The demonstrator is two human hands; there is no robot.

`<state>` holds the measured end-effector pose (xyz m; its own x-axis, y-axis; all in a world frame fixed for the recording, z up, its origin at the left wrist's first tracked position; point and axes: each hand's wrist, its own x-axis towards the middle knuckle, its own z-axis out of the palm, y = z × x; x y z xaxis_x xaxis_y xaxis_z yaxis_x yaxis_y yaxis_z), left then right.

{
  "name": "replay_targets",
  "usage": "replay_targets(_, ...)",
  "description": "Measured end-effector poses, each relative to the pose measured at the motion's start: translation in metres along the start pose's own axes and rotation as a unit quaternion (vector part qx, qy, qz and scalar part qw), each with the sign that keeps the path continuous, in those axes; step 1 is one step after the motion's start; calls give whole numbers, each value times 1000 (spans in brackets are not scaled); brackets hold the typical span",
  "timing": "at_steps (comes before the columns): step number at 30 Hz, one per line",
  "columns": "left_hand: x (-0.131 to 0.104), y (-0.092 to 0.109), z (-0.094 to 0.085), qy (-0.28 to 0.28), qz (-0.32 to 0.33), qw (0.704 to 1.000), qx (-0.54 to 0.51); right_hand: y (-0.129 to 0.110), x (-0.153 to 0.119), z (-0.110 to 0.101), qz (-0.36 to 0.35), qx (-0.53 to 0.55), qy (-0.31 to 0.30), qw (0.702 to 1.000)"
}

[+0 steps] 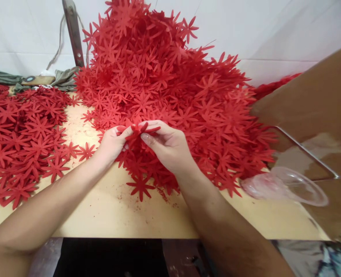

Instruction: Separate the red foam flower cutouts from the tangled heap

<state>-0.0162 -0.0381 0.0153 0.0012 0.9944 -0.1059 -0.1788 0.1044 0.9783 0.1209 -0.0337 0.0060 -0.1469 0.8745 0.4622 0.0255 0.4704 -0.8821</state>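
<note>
Both hands meet over the front of a tall heap of red flower-shaped pieces (159, 84). Between them is a red flower piece (137, 132), its petals sticking out past the fingers. My left hand (115, 140) pinches it from the left, thumb on top. From the right, my right hand (169, 144) grips it between thumb and fingers. Part of the piece is hidden behind the fingertips. A single red flower (141, 187) lies flat on the table just below the hands.
More red flowers (29, 134) are spread on the left of the pale table (109, 219). A metal bar (73, 34) leans at the back wall. Brown cardboard (311, 100) stands at the right, near a clear plastic container (286, 186). Grey-green cloth (3, 77) lies back left.
</note>
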Motion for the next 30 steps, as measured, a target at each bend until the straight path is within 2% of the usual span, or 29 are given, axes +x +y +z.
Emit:
replay_targets(4, 1, -2, 1, -10, -8, 1000, 15, 4, 1, -2, 36, -30, 59, 997)
replay_targets(8, 0, -1, 0, -47, 11, 999, 24, 8, 5, -8, 58, 29, 92, 994)
replay_targets(11, -1, 2, -4, -53, 1, 999, 11, 12, 9, -14, 65, 90, 108, 988)
replay_targets(14, -2, 7, -6, -47, -18, 999, -11, 16, 12, -21, 90, 131, 104, 982)
replay_targets(19, 3, 10, -5, -21, -43, 999, 3, 21, 14, -28, 115, 140, 73, 981)
replay_targets(22, 7, 9, -6, -12, -27, 1000, 12, 20, 13, -27, 122, 153, 64, 978)
replay_targets(26, 3, 9, -5, -49, -9, 999, -5, 15, 12, -21, 133, 187, 61, 971)
replay_targets(30, -2, 7, 0, -71, -14, 997, -40, 12, 9, -13, 122, 164, 33, 978)
